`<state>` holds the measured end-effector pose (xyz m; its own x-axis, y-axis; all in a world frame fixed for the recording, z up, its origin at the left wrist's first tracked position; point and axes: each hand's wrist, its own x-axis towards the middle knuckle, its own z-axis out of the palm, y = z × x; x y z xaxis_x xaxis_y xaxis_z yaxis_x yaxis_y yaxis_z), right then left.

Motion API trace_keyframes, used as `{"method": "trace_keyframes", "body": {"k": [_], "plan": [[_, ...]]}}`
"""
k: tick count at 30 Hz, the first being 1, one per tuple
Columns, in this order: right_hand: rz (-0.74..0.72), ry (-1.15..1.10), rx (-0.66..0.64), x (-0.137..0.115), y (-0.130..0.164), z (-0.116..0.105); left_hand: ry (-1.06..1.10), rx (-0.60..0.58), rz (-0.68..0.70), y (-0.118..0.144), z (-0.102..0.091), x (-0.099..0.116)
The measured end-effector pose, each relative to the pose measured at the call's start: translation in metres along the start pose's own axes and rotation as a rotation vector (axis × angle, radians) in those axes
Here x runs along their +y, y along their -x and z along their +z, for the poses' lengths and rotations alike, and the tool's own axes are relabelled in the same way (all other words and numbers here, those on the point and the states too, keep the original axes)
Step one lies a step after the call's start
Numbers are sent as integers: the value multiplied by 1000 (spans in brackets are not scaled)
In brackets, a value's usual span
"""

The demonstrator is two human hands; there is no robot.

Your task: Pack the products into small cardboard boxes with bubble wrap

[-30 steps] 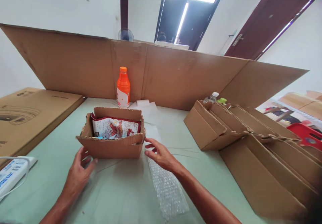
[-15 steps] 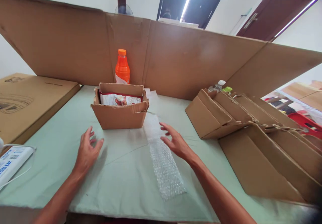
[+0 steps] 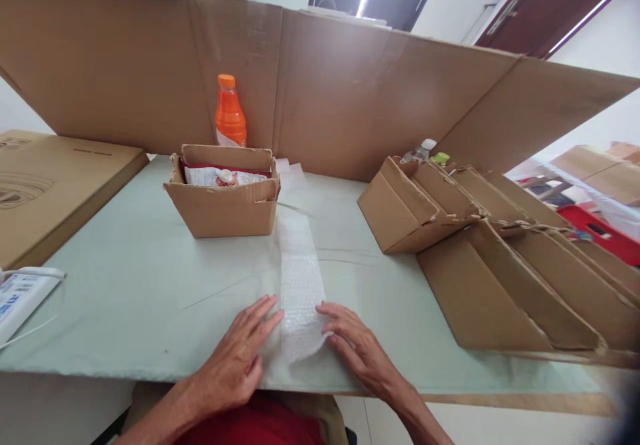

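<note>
Gently straighten bubble wrap (image 3: 303, 285) along left and right edges, with left hand (image 3: 243, 345) released; cannot tell grip of right hand (image 3: 363, 348).

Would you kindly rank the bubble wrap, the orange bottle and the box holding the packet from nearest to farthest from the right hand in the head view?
1. Bubble wrap, at the right hand.
2. Box holding the packet, forward and left.
3. Orange bottle, behind that box.

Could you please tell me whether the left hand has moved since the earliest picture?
Yes, the left hand has moved rightward, away from the power strip, toward the bubble wrap.
</note>
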<state>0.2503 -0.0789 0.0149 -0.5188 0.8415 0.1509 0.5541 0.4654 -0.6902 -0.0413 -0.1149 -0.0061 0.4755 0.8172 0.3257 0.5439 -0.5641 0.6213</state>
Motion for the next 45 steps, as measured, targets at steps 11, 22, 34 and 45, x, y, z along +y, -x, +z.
{"method": "trace_keyframes", "body": {"k": [11,22,34,45], "plan": [[228,-167,435,-9,28,12,230,-13,-545,-48,22,12],[-217,351,141,1,-6,36,-64,153,-303,-48,18,5],[-100,208,318,-13,0,25,67,23,-447,-40,21,4],[-216,341,45,-9,-33,32,-128,157,-117,-27,11,3]]}}
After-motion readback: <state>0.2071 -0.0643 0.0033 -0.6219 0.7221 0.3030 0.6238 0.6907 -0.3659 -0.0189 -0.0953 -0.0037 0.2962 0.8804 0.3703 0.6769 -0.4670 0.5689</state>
